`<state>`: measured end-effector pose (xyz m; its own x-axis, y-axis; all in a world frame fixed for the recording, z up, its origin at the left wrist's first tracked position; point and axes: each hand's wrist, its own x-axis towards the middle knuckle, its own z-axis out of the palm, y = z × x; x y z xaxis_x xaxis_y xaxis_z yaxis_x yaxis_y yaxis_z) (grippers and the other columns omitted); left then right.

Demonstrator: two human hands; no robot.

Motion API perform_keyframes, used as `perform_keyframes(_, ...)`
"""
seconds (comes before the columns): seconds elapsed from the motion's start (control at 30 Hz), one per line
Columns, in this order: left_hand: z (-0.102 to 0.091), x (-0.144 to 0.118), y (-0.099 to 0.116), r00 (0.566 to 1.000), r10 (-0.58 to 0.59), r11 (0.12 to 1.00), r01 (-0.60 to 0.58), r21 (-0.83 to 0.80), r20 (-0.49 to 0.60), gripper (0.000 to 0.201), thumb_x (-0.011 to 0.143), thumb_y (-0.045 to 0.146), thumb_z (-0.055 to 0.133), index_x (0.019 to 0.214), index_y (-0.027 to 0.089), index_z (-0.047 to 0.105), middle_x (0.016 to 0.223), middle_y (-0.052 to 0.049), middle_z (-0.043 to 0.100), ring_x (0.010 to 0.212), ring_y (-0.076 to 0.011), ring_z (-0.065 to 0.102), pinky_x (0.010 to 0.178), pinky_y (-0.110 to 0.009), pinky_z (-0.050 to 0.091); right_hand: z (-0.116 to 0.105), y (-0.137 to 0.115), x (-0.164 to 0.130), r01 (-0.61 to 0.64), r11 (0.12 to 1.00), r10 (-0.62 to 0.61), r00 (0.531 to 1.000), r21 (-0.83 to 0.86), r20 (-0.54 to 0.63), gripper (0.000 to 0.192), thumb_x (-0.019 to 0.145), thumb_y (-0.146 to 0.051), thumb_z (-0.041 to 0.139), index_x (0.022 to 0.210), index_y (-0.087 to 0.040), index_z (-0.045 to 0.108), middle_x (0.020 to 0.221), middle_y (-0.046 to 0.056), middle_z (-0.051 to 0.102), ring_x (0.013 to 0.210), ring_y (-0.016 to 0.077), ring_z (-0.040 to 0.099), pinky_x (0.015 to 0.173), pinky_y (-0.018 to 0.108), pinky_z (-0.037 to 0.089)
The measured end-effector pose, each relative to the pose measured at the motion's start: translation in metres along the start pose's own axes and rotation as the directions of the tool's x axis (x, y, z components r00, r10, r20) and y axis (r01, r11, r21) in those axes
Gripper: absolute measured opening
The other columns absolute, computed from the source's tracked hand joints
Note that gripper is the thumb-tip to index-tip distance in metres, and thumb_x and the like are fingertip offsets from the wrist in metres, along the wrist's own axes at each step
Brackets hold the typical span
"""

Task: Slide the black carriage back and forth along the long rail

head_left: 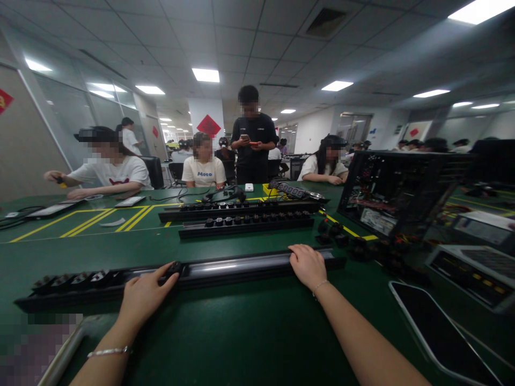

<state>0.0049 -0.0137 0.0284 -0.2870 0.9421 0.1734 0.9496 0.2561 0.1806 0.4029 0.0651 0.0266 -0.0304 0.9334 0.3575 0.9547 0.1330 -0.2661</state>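
Observation:
A long black channel rail [237,268] lies across the green table in front of me, its inside shiny and grey. Several black socket modules [80,280] sit in a row in its left end. My left hand [145,292] has its thumb and fingers around one more black socket module [175,268], which is in the channel near the middle. Toward the rail's right end, my right hand [309,266] grips it, fingers over the far edge and part of the thumb side hidden.
Two more black rails with modules [245,221] lie beyond mine. Loose black parts [333,233] stand right of them. An open computer case [402,187], a power supply unit [475,273] and a phone [442,329] are at right. Several people sit or stand across the table.

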Motion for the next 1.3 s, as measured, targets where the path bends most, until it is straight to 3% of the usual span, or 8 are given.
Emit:
perform_keyframes(0.73,0.0007,-0.0017,0.0055,1.0,0.022,1.0,-0.022,-0.022,0.009,0.057,0.079,0.057,0.031,0.124,0.028,0.05,0.105,-0.006,0.068,0.105,-0.0238,0.058,0.097,-0.043,0.029,-0.0012,-0.0001,0.0006,0.006,1.0,-0.006,1.0,-0.009,0.012,0.038,0.084,-0.026,0.032,0.108,-0.025,0.062,0.12,0.001,0.059,0.115,0.0176,0.045,0.093,0.035,0.03)
perform_keyframes(1.0,0.0005,-0.0019,0.0067,0.999,-0.006,0.995,0.002,-0.099,-0.036,0.045,0.075,0.057,0.036,0.099,0.023,0.054,0.102,-0.006,0.068,0.105,-0.0245,0.057,0.099,-0.043,0.028,0.0007,0.0006,0.0006,0.01,1.0,-0.01,1.0,0.009,-0.008,0.038,0.083,-0.026,0.033,0.108,-0.025,0.062,0.118,0.001,0.06,0.114,0.0174,0.046,0.094,0.035,0.03)
perform_keyframes(1.3,0.0003,-0.0009,0.0045,1.0,0.002,0.992,-0.003,-0.127,-0.005,0.04,0.076,0.056,0.036,0.096,0.025,0.052,0.099,-0.004,0.068,0.103,-0.024,0.058,0.097,-0.045,0.028,0.0018,0.0006,0.0003,0.016,1.0,-0.016,0.999,-0.011,-0.028,0.037,0.083,-0.026,0.034,0.107,-0.026,0.063,0.117,0.0,0.061,0.113,0.017,0.047,0.093,0.035,0.031)
